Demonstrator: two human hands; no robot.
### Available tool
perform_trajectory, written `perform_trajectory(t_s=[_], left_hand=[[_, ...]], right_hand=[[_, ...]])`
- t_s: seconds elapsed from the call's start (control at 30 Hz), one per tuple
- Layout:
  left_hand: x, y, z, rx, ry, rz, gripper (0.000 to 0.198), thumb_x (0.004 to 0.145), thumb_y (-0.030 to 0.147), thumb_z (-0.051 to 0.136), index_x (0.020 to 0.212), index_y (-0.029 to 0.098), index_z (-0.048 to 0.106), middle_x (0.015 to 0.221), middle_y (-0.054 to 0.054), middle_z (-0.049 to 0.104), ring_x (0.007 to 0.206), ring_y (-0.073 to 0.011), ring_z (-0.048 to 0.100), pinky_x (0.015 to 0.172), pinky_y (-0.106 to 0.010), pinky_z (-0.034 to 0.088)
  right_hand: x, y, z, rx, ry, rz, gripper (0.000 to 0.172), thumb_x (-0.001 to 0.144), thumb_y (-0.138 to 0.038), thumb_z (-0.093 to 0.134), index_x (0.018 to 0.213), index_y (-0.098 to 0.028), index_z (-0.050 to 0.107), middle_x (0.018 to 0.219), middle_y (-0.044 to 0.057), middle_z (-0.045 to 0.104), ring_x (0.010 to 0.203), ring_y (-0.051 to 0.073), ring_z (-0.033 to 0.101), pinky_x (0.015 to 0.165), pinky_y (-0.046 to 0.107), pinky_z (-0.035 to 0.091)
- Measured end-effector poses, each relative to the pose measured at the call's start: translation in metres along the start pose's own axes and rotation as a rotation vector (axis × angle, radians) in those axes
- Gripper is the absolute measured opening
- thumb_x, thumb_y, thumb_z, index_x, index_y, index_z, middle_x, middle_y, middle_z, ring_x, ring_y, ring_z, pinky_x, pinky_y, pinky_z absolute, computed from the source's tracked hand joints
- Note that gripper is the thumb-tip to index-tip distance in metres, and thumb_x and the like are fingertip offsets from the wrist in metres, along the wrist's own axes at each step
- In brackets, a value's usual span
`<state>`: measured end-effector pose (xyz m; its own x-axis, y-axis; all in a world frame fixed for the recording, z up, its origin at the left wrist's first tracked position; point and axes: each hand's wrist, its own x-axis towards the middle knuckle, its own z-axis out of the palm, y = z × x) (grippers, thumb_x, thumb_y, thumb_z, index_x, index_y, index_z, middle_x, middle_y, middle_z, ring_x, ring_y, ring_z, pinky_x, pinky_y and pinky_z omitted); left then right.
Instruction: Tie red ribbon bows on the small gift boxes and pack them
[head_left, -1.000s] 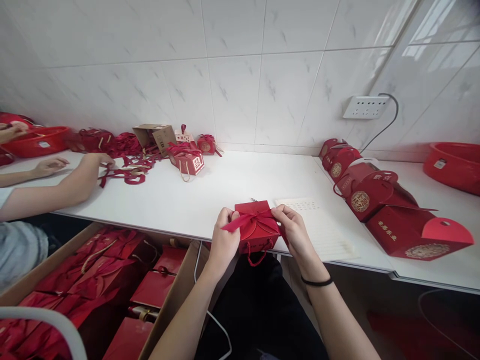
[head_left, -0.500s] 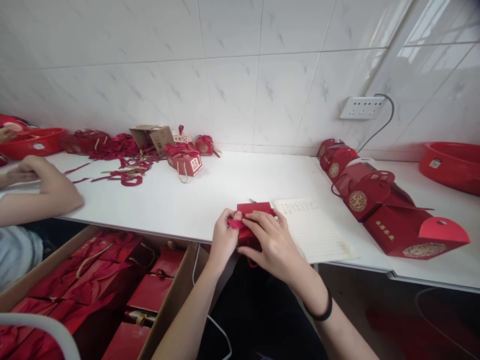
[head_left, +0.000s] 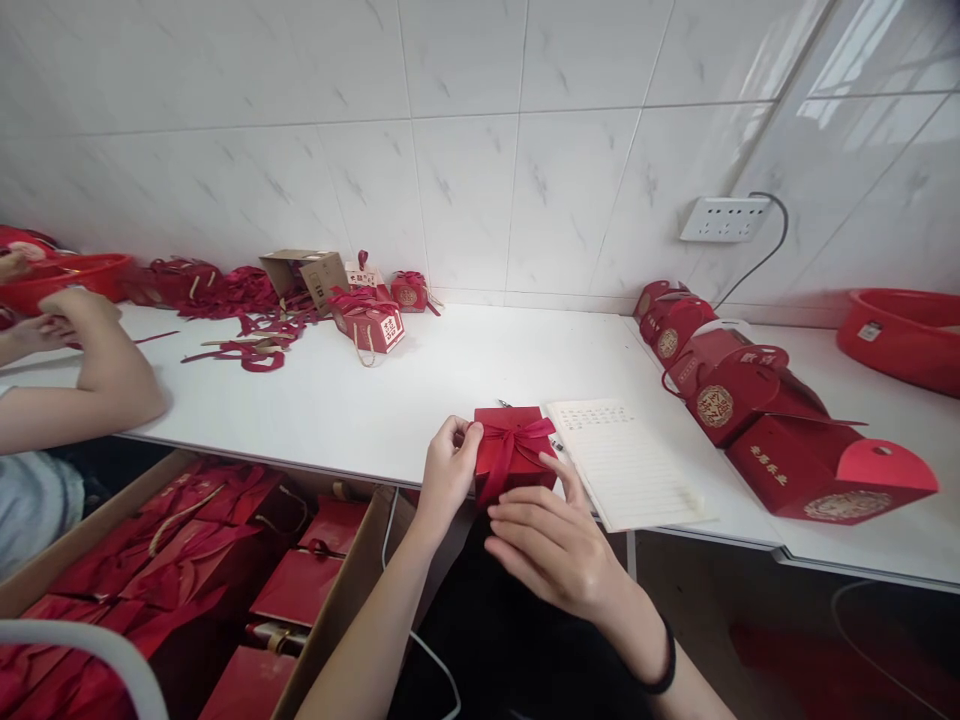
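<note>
A small red gift box (head_left: 531, 472) sits at the front edge of the white table, right before me. Across its top runs a dark red ribbon (head_left: 517, 437), tied in a bow with one tail hanging down the near side. My left hand (head_left: 448, 465) is closed at the box's left side, pinching the ribbon's left loop between thumb and fingers. At the near right corner, my right hand (head_left: 559, 550) has its fingers stretched out and apart, with the index fingertip by the box's edge. It grips nothing that I can see.
An open notebook (head_left: 630, 470) lies right of the box. Larger red boxes (head_left: 795, 460) line the right side, near a red basin (head_left: 907, 340). Finished-looking boxes (head_left: 367, 318) and loose ribbons (head_left: 262, 350) lie left. Below is a carton (head_left: 360, 540) of red boxes. A co-worker's arm (head_left: 97, 385) rests far left.
The bow on the box now shows plainly. My right hand has drawn back toward me and down from the ribbon, its fingers spreading. My left hand stays at the left side.
</note>
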<state>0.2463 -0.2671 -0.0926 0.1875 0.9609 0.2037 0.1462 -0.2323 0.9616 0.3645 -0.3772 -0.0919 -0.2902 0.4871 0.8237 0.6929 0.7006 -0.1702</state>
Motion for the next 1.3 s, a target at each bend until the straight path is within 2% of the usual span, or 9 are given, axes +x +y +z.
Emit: perform_trajectory(t_s=[0.1,0.2,0.27,0.33,0.43,0.57,0.73,1.1,1.3], left_hand=[[0.004,-0.001,-0.002,-0.096,-0.044,-0.031,0.028,0.08,0.041,0.05,0.065,0.018,0.045,0.059,0.005,0.045,0.056,-0.0099,0.042,0.056,-0.023,0.035],[0.007,0.003,-0.004,-0.105,-0.066,-0.061,0.031,0.079,0.047,0.05,0.067,0.018,0.046,0.062,0.004,0.048,0.056,-0.0102,0.045,0.055,-0.023,0.036],[0.007,0.01,-0.005,-0.01,-0.068,-0.069,0.029,0.075,0.046,0.056,0.07,0.018,0.049,0.069,0.002,0.054,0.062,-0.0119,0.051,0.058,-0.024,0.04],[0.004,0.017,-0.006,0.09,-0.103,-0.08,0.028,0.07,0.042,0.063,0.079,0.018,0.053,0.08,-0.001,0.058,0.072,-0.0144,0.056,0.063,-0.025,0.043],[-0.001,0.022,-0.01,0.11,-0.197,-0.085,0.032,0.069,0.036,0.065,0.092,0.018,0.052,0.095,-0.005,0.06,0.084,-0.0174,0.059,0.069,-0.028,0.047],[-0.005,0.017,-0.013,0.038,-0.271,-0.044,0.03,0.073,0.035,0.062,0.097,0.019,0.052,0.102,-0.007,0.058,0.096,-0.0197,0.057,0.076,-0.031,0.05],[-0.012,0.017,-0.01,0.066,-0.175,0.088,0.02,0.075,0.031,0.06,0.09,0.018,0.056,0.101,-0.006,0.054,0.095,-0.0185,0.057,0.084,-0.034,0.05],[-0.043,0.045,-0.005,0.387,0.163,0.98,0.02,0.08,0.006,0.055,0.086,0.023,0.064,0.096,-0.004,0.053,0.101,-0.0196,0.051,0.085,-0.038,0.051],[-0.05,0.049,-0.005,0.417,0.194,1.114,0.023,0.077,0.004,0.057,0.084,0.024,0.064,0.092,-0.004,0.052,0.1,-0.0204,0.05,0.082,-0.036,0.052]], right_hand=[[0.001,0.006,-0.012,0.153,0.167,0.137,0.009,0.086,-0.022,0.051,0.084,-0.023,0.059,0.076,0.002,0.067,0.076,0.02,0.063,0.085,0.046,0.047],[0.004,0.03,-0.017,0.161,0.328,0.57,0.015,0.089,-0.031,0.046,0.087,-0.022,0.058,0.089,0.007,0.063,0.087,0.022,0.06,0.081,0.043,0.048],[0.007,0.048,-0.014,0.184,0.241,0.789,0.027,0.086,-0.041,0.051,0.104,-0.021,0.055,0.11,0.01,0.058,0.103,0.025,0.056,0.088,0.044,0.046],[0.009,0.062,-0.009,0.277,0.043,0.848,0.05,0.082,-0.047,0.056,0.123,-0.021,0.046,0.13,0.013,0.046,0.117,0.027,0.048,0.095,0.046,0.043],[0.007,0.069,-0.007,0.363,-0.208,0.806,0.077,0.075,-0.049,0.063,0.138,-0.021,0.029,0.141,0.015,0.033,0.126,0.028,0.039,0.103,0.048,0.036],[0.0,0.066,-0.012,0.388,-0.307,0.694,0.096,0.069,-0.044,0.071,0.144,-0.024,0.015,0.146,0.016,0.025,0.129,0.03,0.035,0.104,0.05,0.035],[-0.005,0.059,-0.009,0.312,-0.136,0.596,0.098,0.071,-0.035,0.071,0.144,-0.027,0.008,0.143,0.015,0.027,0.128,0.029,0.036,0.101,0.049,0.04],[0.005,0.031,-0.012,0.128,0.155,0.387,0.093,0.071,-0.039,0.073,0.143,-0.029,0.014,0.141,0.013,0.029,0.131,0.033,0.031,0.101,0.052,0.039],[0.007,0.023,-0.018,0.13,0.182,0.321,0.091,0.074,-0.034,0.07,0.143,-0.031,0.011,0.144,0.012,0.023,0.132,0.033,0.027,0.099,0.053,0.041]])
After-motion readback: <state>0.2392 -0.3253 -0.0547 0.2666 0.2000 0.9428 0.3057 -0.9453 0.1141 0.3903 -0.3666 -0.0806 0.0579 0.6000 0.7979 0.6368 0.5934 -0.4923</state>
